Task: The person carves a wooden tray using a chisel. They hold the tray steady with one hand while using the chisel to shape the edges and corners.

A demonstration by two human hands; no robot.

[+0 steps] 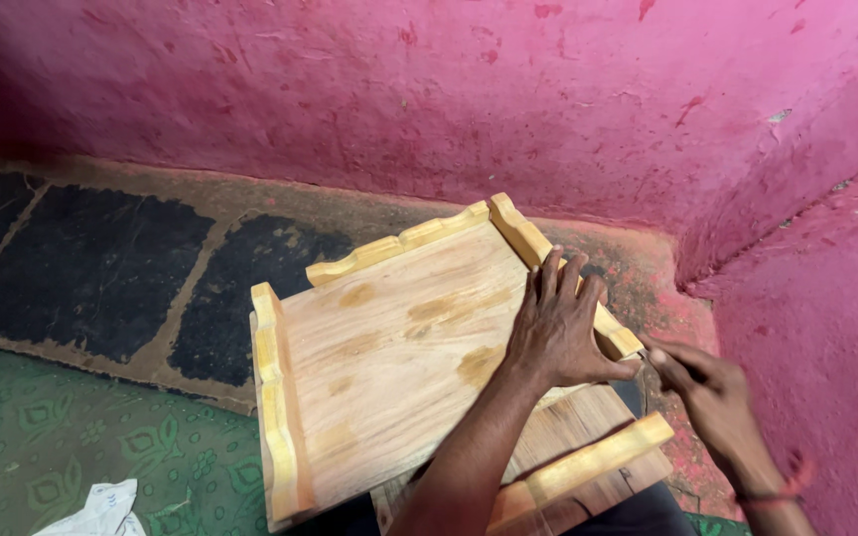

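A rough pink wall [429, 89] fills the whole back of the scene and turns a corner at the right. Below it runs a worn floor [81, 268] of dark stone slabs with pale, crumbling joints, and nearer in lies a green patterned mat [71, 437]. On top of all this, tilted toward the person, sits a pale wooden tray [379, 367], its flat panel streaked with darker blotches and edged on three sides by scalloped yellowish rails. It rests over the person's lap, above a second wooden piece [588, 462] that carries a plain light rail and pokes out from under the tray's near right corner.

The left hand [558, 328] lies flat and spread on the tray's right side, fingers reaching over the right rail and pressing it down rather than gripping. The right hand [702, 387] is just beside that rail's near end, fingers pinched together at the corner; whether it holds some small thing I cannot tell. A red thread circles its wrist. At the bottom left a crumpled white scrap [101, 511] lies on the mat.
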